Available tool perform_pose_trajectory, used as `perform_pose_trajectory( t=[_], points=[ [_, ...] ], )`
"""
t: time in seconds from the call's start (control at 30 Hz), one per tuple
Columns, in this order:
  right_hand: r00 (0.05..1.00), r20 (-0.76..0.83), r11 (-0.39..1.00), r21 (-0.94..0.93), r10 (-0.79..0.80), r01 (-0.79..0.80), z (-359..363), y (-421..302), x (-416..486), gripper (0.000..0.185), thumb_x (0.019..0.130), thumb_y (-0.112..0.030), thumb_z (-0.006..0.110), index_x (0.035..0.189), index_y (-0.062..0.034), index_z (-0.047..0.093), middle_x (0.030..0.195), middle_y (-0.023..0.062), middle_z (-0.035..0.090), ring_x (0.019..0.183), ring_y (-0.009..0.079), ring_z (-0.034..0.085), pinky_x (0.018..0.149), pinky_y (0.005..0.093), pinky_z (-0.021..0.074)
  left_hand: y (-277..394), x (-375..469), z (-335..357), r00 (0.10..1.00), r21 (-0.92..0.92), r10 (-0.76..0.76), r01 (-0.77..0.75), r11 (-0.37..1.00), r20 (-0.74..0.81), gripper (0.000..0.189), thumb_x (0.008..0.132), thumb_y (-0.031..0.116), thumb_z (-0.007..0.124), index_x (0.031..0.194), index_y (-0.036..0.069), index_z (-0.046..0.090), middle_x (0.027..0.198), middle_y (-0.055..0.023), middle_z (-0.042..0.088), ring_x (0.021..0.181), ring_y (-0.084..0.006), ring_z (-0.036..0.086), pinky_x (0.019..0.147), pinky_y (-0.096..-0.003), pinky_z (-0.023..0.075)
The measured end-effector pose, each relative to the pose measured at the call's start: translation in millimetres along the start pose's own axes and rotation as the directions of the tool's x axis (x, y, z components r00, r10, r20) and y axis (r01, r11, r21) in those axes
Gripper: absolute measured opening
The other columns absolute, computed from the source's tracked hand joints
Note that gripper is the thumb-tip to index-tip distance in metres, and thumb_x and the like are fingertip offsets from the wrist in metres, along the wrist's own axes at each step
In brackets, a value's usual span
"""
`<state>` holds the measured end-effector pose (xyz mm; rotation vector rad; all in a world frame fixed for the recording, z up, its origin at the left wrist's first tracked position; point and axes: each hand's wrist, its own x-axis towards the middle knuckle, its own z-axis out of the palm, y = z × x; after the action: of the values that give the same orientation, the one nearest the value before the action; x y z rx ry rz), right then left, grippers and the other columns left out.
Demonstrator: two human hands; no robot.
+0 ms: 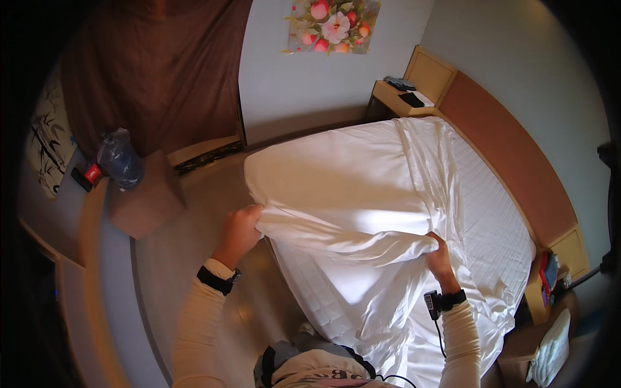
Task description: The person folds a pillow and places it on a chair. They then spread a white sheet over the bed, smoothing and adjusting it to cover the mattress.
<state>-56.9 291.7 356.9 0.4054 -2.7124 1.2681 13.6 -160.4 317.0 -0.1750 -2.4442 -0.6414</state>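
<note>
A white bed sheet (335, 179) lies partly over the bed, its near edge lifted and bunched between my hands. My left hand (241, 232) grips the sheet by the bed's foot corner. Farther right, my right hand (438, 257) is closed around another part of the same edge, above the middle of the bed. Loose folds hang from there toward my body and the near side. A white quilted mattress (490, 199) shows bare along the headboard and again below the lifted edge. Black straps with small devices sit on both wrists.
A brown padded headboard (509, 150) runs along the right, with a nightstand (388, 97) at the far end and another (536, 296) nearer. Left of the bed stands a brown cube stool (148, 199) with a plastic-wrapped item (121, 162). A folded white pillow (550, 349) rests at lower right.
</note>
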Motion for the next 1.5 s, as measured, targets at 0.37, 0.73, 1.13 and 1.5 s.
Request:
perform_pose_trajectory(
  t=[0.37,0.73,1.13,1.5],
  points=[
    [0.913,0.303,0.933,-0.147,-0.273,0.328,182,-118,58,0.091,0.067,-0.022,0.072,0.142,-0.0048,0.022,0.14,0.028,0.029,0.132,0.0414,0.026,0.107,0.0538,0.0173,78,70,43,0.957,-0.037,-0.009,0.02,0.999,0.291,0.016,0.062,-0.001,0.055,0.077,0.005,0.055,0.071,-0.0155,0.061,0.067,-0.038,0.058,0.06,-0.0438,0.0469],
    [0.829,0.271,0.872,0.168,-0.489,0.459,215,-115,146,0.038,0.053,-0.008,0.067,0.089,-0.0035,0.057,0.084,0.0137,0.058,0.075,0.0353,0.055,0.067,0.0408,0.0451,-158,41,128,0.298,-0.385,-0.262,0.827,-0.41,0.918,0.061,0.081,0.07,0.043,0.103,0.013,0.045,0.099,0.0002,0.046,0.091,-0.0166,0.046,0.083,-0.0409,0.0406],
    [0.912,0.287,0.921,-0.172,-0.293,0.35,221,-138,172,0.037,0.056,-0.018,0.078,0.087,-0.0042,0.063,0.08,0.0087,0.063,0.078,0.0303,0.062,0.073,0.0388,0.0488,-310,12,240,0.523,-0.558,-0.294,0.468,-0.685,0.8,0.05,0.093,0.049,0.041,0.128,0.013,0.047,0.124,-0.0053,0.055,0.115,-0.0247,0.05,0.098,-0.0443,0.039],
    [0.899,0.416,0.95,-0.312,0.139,-0.002,266,2,203,0.028,0.07,-0.02,0.067,0.095,-0.0096,0.058,0.084,0.0132,0.063,0.085,0.0336,0.059,0.072,0.0422,0.0477,-295,186,52,0.637,-0.898,-0.674,0.431,-0.093,0.375,0.035,0.097,0.028,0.045,0.115,-0.001,0.053,0.107,-0.0124,0.061,0.096,-0.0199,0.06,0.082,-0.0326,0.0491]
  ],
)
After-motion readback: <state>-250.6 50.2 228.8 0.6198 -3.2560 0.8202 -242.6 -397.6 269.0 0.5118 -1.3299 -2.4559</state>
